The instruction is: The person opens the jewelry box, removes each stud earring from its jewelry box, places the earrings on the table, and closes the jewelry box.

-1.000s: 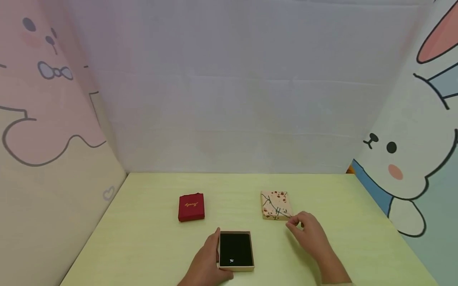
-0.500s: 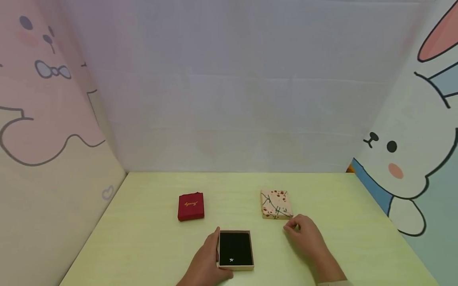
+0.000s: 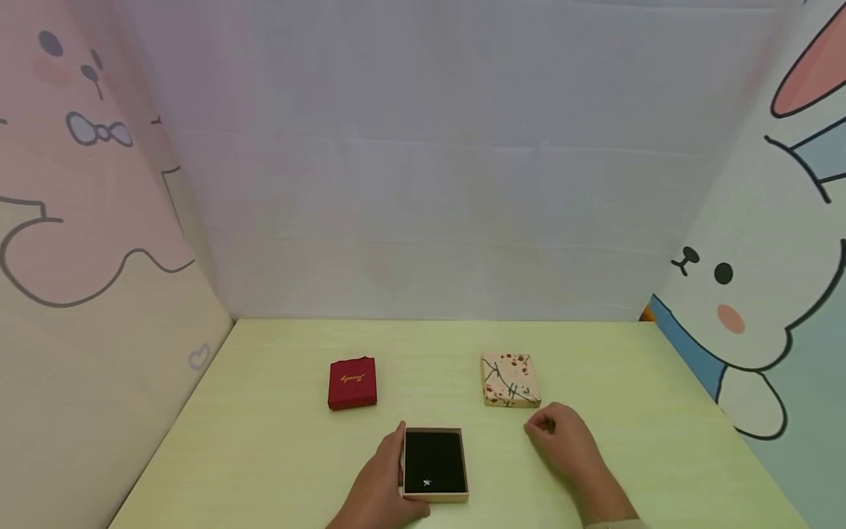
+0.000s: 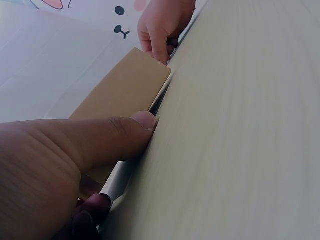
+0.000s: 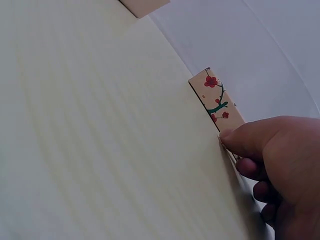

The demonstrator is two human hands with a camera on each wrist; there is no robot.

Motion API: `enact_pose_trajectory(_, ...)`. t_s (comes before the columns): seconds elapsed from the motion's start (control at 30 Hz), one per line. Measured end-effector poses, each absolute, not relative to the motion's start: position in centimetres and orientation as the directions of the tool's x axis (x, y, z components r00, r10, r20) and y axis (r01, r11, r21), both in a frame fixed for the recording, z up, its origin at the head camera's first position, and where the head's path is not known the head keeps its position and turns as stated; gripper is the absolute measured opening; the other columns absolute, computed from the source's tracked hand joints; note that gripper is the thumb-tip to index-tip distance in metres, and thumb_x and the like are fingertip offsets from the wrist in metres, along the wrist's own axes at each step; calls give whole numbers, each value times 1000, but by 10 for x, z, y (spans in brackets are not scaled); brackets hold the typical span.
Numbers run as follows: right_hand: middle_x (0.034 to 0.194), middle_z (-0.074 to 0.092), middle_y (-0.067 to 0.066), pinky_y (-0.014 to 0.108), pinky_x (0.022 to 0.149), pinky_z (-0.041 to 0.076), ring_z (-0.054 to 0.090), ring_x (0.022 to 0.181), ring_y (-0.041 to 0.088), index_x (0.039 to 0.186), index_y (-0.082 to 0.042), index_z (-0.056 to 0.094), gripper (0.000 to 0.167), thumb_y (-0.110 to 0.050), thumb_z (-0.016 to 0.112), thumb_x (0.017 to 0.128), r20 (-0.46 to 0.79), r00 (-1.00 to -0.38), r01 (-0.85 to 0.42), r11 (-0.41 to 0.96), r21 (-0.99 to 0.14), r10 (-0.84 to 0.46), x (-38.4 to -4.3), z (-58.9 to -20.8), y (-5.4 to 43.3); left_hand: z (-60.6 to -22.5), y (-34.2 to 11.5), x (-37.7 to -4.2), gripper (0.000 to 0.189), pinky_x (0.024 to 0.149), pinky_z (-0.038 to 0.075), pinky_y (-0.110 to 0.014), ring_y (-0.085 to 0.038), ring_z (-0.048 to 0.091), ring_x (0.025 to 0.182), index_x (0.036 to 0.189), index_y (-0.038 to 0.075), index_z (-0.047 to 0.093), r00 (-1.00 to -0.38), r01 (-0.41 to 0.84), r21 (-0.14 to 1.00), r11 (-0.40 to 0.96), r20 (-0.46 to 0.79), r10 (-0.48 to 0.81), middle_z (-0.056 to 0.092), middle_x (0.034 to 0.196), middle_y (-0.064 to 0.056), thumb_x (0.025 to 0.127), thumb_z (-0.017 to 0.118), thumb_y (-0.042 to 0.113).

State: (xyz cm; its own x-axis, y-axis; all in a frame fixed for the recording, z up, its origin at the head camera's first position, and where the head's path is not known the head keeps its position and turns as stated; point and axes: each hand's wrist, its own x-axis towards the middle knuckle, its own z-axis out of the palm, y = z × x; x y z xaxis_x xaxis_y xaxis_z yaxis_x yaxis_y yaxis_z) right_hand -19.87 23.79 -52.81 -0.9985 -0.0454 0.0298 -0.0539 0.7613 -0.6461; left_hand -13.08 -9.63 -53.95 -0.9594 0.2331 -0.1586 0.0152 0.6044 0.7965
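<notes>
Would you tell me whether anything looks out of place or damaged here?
Nothing looks spilled or plainly damaged. Only the small pale star stands out, set off-centre on the black insert, towards its near edge.

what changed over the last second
The right hand has drawn slightly back toward the person, away from the floral box; whether it pinches something small is unclear. Unchanged: the left hand holds the open box; the red box and floral box haven't visibly moved.
</notes>
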Motion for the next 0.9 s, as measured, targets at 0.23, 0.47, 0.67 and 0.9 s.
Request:
enact_pose_trajectory(0.23, 87, 61, -4, 38, 74, 45, 51, 80, 15, 87, -14, 73, 7, -15, 79, 91, 36, -999, -54, 762, -646, -40, -199, -532, 239, -540, -96, -131, 127, 100, 47, -57, -26, 52, 114, 161, 0, 23, -960, 17, 796, 605, -156, 233, 46, 146, -13, 64, 99, 35)
enact_pose_trajectory(0.47, 89, 63, -3, 38, 75, 46, 53, 80, 15, 88, -14, 73, 8, -18, 80, 90, 64, -998, -51, 753, -656, -12, -199, -531, 240, -539, -96, -131, 127, 100, 48, -56, -25, 53, 112, 161, 0, 24, -959, 15, 800, 600, -159, 235, 47, 146, -13, 64, 99, 34)
enact_pose_trajectory(0.67, 90, 64, -1, 39, 76, 46, 53, 81, 16, 87, -14, 73, 7, -16, 80, 89, 86, -996, -44, 762, -646, 15, -199, -527, 239, -538, -94, -131, 126, 101, 47, -58, -28, 52, 117, 161, 1, 24, -959, -3, 803, 596, -171, 225, 46, 147, -13, 64, 99, 33)
enact_pose_trajectory(0.9, 88, 64, -2, 38, 76, 46, 52, 82, 16, 84, -15, 74, 8, -17, 80, 90, 109, -994, -88, 756, -648, -22, -200, -524, 233, -538, -95, -129, 126, 100, 48, -58, -28, 51, 119, 161, 2, 25, -963, -11, 804, 595, -169, 210, 46, 147, -12, 63, 99, 32)
